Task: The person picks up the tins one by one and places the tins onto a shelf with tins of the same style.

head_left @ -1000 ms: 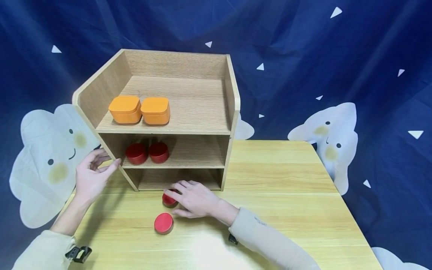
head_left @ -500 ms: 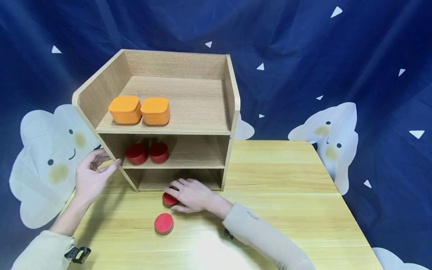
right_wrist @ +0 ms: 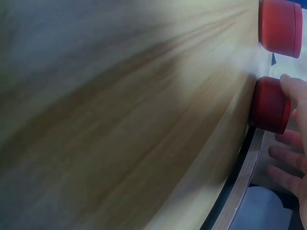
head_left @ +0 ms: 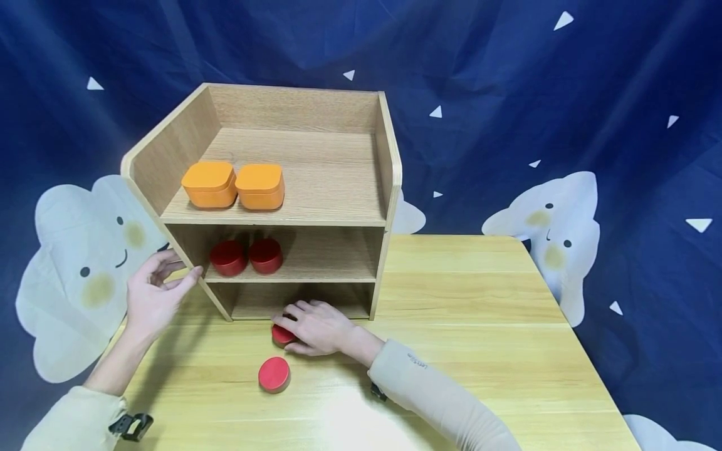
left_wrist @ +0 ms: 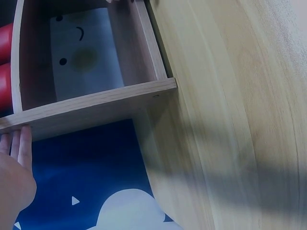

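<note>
My right hand point(head_left: 321, 329) pinches a round red tin point(head_left: 282, 336) by its sides on the table, in front of the bottom shelf. In the right wrist view its thumb lies on the near edge of this tin point(right_wrist: 269, 106), with the other fingers partly behind it. Closer to me stands a second red tin point(head_left: 274, 375), untouched. My left hand point(head_left: 149, 300) holds the left side panel of the wooden shelf unit point(head_left: 321, 175), thumb at the front edge. The left wrist view has its fingertips against the panel's outer face; the thumb is hidden there.
Two orange rounded boxes point(head_left: 260, 188) sit side by side on the top shelf, at the left. Two more red tins point(head_left: 266, 255) stand on the middle shelf, also left. The wooden table point(head_left: 479, 326) extends right; a blue cloth point(head_left: 507, 81) hangs behind.
My right hand has shifted slightly left and its fingers have drawn in around the tin in front of the shelf. The left hand has stayed in place.
</note>
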`<state>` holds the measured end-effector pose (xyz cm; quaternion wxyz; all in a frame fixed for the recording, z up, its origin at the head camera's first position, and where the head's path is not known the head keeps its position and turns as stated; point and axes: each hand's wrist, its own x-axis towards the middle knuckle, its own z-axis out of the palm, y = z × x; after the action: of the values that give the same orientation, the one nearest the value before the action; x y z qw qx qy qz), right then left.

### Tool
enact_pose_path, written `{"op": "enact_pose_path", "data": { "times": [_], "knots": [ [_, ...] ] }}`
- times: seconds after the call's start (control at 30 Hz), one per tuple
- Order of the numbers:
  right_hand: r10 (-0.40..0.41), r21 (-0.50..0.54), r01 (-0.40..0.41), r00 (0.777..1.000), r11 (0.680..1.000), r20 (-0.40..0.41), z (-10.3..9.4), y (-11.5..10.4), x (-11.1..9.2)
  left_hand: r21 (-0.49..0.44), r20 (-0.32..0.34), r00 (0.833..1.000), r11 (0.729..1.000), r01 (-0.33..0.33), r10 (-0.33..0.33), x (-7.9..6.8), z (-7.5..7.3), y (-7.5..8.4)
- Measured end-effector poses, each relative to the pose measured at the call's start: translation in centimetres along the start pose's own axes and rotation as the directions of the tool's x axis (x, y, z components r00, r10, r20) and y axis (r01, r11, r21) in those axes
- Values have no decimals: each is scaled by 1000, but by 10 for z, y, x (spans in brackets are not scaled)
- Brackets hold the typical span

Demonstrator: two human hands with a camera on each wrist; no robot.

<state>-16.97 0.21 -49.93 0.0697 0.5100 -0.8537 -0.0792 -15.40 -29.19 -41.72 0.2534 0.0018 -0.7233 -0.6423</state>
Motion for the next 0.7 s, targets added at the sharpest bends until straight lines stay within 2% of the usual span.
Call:
{"op": "enact_pose_path", "data": {
  "times": [0.2, 0.7],
  "knots": [
    [-7, -15, 7, 1000, 1000, -17, 4, 0, 1, -37, -10, 1000, 999, 7, -8, 0, 1, 1],
    [-9, -58, 7, 999, 998, -35, 7, -3, 3, -58, -11, 1000, 998, 5, -5, -1, 2, 3]
  ]
}}
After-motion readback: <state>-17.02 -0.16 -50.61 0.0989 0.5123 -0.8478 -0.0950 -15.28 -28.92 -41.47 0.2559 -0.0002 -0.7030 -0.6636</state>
